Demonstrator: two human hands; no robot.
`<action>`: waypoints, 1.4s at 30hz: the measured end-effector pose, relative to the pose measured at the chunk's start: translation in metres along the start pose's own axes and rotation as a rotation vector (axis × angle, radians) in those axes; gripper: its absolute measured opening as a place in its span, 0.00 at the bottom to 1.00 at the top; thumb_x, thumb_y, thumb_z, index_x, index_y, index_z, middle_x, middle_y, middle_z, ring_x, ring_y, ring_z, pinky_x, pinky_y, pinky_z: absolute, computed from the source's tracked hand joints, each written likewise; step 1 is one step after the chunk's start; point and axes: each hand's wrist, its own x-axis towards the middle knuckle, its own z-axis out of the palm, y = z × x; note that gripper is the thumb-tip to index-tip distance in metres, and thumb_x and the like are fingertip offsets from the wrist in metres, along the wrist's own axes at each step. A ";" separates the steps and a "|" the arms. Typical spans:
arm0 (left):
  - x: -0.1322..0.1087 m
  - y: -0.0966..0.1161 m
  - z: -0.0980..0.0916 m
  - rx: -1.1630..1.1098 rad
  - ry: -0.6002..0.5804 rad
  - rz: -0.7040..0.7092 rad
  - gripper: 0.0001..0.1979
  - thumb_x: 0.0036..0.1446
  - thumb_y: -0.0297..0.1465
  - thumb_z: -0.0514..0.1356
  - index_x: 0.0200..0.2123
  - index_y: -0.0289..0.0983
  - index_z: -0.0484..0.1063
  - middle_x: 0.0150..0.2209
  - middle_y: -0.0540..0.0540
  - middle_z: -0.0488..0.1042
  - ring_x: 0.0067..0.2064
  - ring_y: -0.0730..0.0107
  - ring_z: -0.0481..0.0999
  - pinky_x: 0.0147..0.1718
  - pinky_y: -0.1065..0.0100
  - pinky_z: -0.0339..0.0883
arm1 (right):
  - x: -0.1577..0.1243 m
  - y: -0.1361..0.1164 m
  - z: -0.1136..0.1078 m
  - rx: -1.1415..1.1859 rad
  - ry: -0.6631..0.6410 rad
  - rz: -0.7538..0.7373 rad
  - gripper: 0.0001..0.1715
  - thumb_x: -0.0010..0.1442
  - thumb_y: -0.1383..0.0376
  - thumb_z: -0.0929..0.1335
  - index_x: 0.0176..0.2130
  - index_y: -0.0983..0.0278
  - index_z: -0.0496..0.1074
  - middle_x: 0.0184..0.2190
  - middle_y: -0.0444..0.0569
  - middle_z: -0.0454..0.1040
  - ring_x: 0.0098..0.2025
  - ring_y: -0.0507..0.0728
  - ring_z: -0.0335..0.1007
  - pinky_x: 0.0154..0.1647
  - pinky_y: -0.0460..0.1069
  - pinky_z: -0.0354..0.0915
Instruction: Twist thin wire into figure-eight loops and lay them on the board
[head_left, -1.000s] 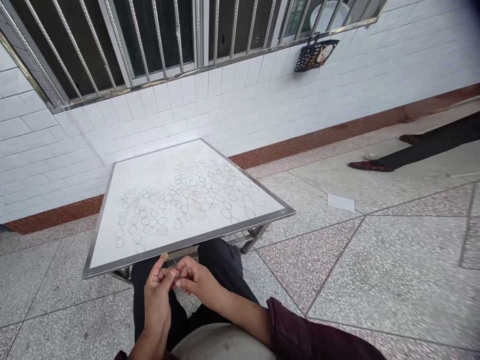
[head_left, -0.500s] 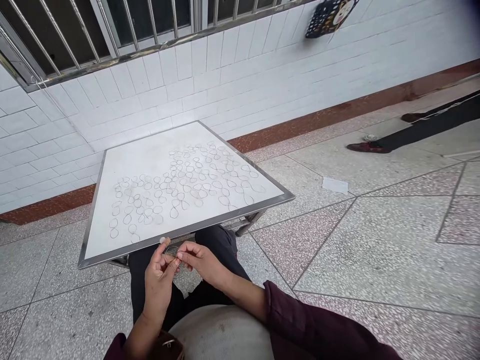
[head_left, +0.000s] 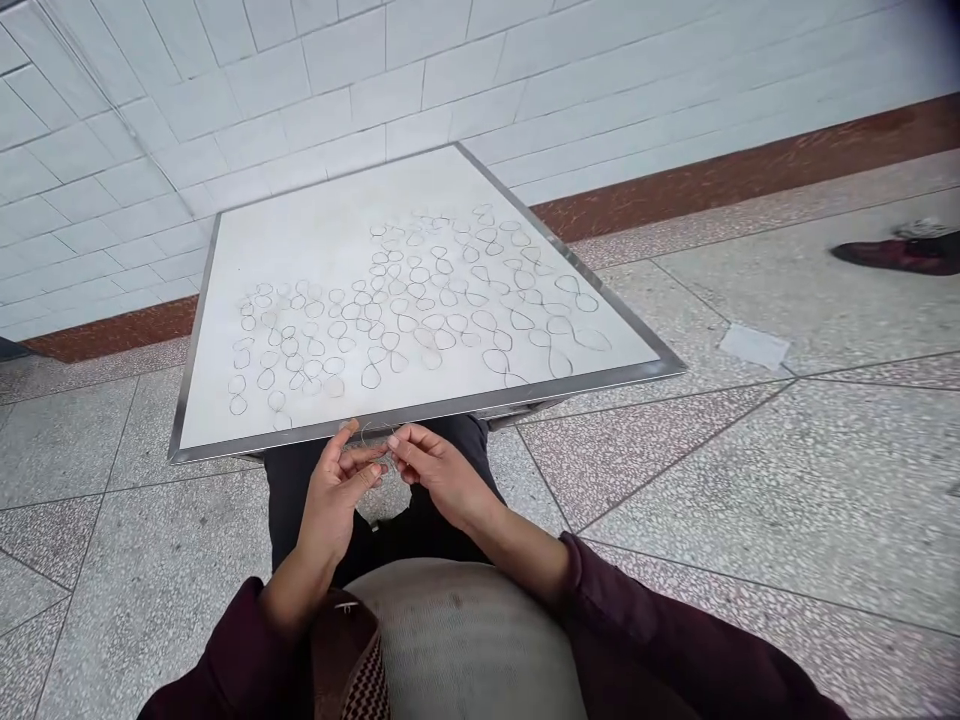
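Just below the near edge of the table, both hands work on one thin wire loop. My left hand has its thumb and middle finger close together on the loop, while its index finger stretches up toward the table edge. My right hand pinches the wire between thumb and fingertips, the other fingers curled in. Exactly how the wire runs between the fingertips is too fine to make out. On the white tabletop lie several thin wire loops twisted into figure eights, spread over its middle, near and right parts.
A metal rim borders the table, which stands by a white tiled wall. White paper lies on the speckled floor at right. Farther right is another person's shoe. My legs are under the table's near edge.
The camera has tilted down and come closer, so the window bars and the hanging bag have left the view. My left index finger and right hand have shifted slightly around the wire loop.
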 end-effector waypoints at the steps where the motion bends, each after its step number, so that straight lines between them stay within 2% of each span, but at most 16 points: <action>1: 0.001 0.000 0.000 -0.001 0.005 -0.003 0.37 0.51 0.30 0.69 0.63 0.38 0.62 0.45 0.41 0.81 0.45 0.62 0.78 0.42 0.64 0.68 | 0.001 0.000 0.000 0.011 0.006 0.009 0.23 0.54 0.48 0.74 0.28 0.63 0.68 0.23 0.40 0.63 0.25 0.49 0.56 0.26 0.46 0.55; 5: 0.004 0.003 0.001 -0.003 0.027 0.016 0.33 0.52 0.31 0.69 0.61 0.38 0.65 0.42 0.42 0.81 0.46 0.61 0.79 0.43 0.63 0.68 | 0.005 0.000 -0.002 0.052 0.017 0.049 0.23 0.53 0.48 0.75 0.28 0.63 0.68 0.23 0.40 0.63 0.25 0.49 0.57 0.24 0.45 0.54; 8: 0.006 0.003 0.000 -0.004 0.022 0.025 0.32 0.52 0.31 0.69 0.61 0.39 0.66 0.45 0.41 0.81 0.48 0.60 0.78 0.43 0.64 0.68 | 0.009 -0.005 -0.004 0.046 0.013 0.060 0.23 0.54 0.48 0.75 0.29 0.63 0.69 0.24 0.41 0.65 0.25 0.48 0.58 0.24 0.44 0.55; 12: 0.012 0.003 -0.004 0.001 0.025 0.021 0.32 0.53 0.33 0.69 0.61 0.41 0.66 0.48 0.41 0.80 0.45 0.62 0.79 0.42 0.63 0.69 | 0.019 -0.019 -0.005 -0.026 0.017 0.019 0.21 0.55 0.48 0.74 0.30 0.63 0.71 0.24 0.41 0.66 0.26 0.49 0.60 0.24 0.44 0.57; 19: 0.022 0.012 -0.006 -0.068 0.057 0.029 0.29 0.53 0.34 0.69 0.59 0.39 0.68 0.41 0.44 0.81 0.38 0.68 0.78 0.42 0.64 0.68 | 0.036 -0.029 0.006 -0.053 0.026 -0.019 0.21 0.54 0.48 0.73 0.30 0.63 0.72 0.29 0.44 0.70 0.27 0.49 0.63 0.23 0.44 0.59; 23: 0.025 0.019 -0.006 -0.095 0.067 0.024 0.28 0.52 0.34 0.69 0.57 0.37 0.70 0.34 0.47 0.80 0.35 0.70 0.76 0.41 0.65 0.67 | 0.041 -0.028 0.011 -0.053 0.036 -0.004 0.21 0.55 0.48 0.73 0.31 0.63 0.71 0.27 0.43 0.69 0.27 0.49 0.62 0.23 0.44 0.60; 29: 0.034 0.019 -0.012 -0.016 0.033 0.035 0.29 0.53 0.37 0.68 0.58 0.41 0.69 0.40 0.45 0.80 0.40 0.67 0.76 0.41 0.66 0.67 | 0.049 -0.039 0.013 -0.139 0.025 -0.033 0.21 0.56 0.48 0.72 0.32 0.63 0.72 0.28 0.44 0.71 0.29 0.51 0.65 0.26 0.45 0.63; 35: 0.049 0.017 -0.018 0.011 -0.003 0.061 0.23 0.55 0.37 0.67 0.54 0.40 0.72 0.30 0.50 0.76 0.36 0.69 0.76 0.41 0.65 0.68 | 0.058 -0.039 0.015 -0.167 0.013 -0.044 0.22 0.56 0.47 0.72 0.31 0.63 0.72 0.28 0.44 0.71 0.29 0.52 0.66 0.26 0.46 0.62; 42: 0.068 0.020 -0.019 0.015 -0.093 0.029 0.24 0.55 0.37 0.67 0.54 0.40 0.71 0.31 0.50 0.76 0.38 0.65 0.77 0.44 0.62 0.70 | 0.061 -0.042 0.010 -0.162 0.037 -0.015 0.22 0.57 0.47 0.72 0.37 0.63 0.73 0.30 0.45 0.73 0.31 0.52 0.68 0.28 0.47 0.63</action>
